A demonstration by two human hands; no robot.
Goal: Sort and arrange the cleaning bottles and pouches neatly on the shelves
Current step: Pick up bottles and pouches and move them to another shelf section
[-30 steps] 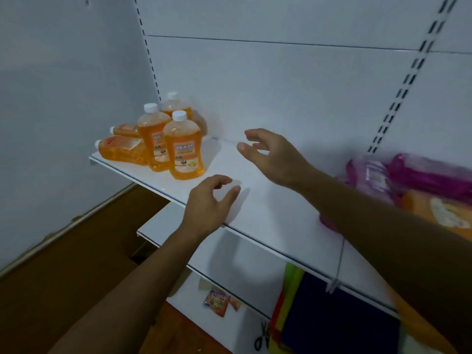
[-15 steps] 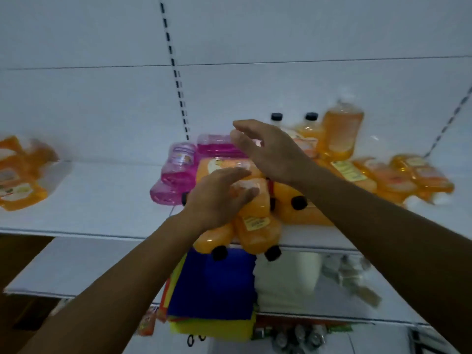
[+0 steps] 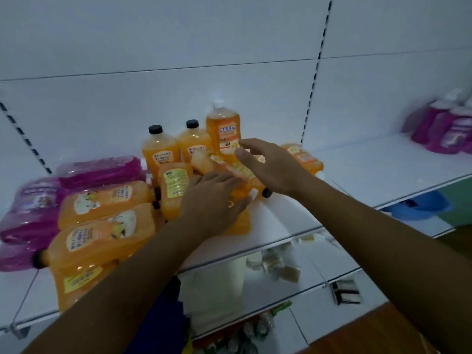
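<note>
Heap of orange bottles [image 3: 107, 200] on a white shelf [image 3: 370, 169], clear plastic with amber liquid, flat-sided, yellow and white labels, black caps; most lying on their sides left of and beneath the left hand [image 3: 212, 200]. Two upright black-capped bottles [image 3: 159, 154] behind the left hand, a taller white-capped bottle [image 3: 224, 131] just beyond the right hand [image 3: 268, 167]. Glossy magenta pouches [image 3: 99, 171], soft and crinkled, far left of both hands; blurred purple bottles [image 3: 444, 131] well off to the right. Left hand spread flat, fingers straight, resting on the lying bottles, gripping nothing. Right hand open, fingers loosely extended over a tilted bottle [image 3: 237, 169], contact not clear. Smooth white back panels with slotted uprights behind
</note>
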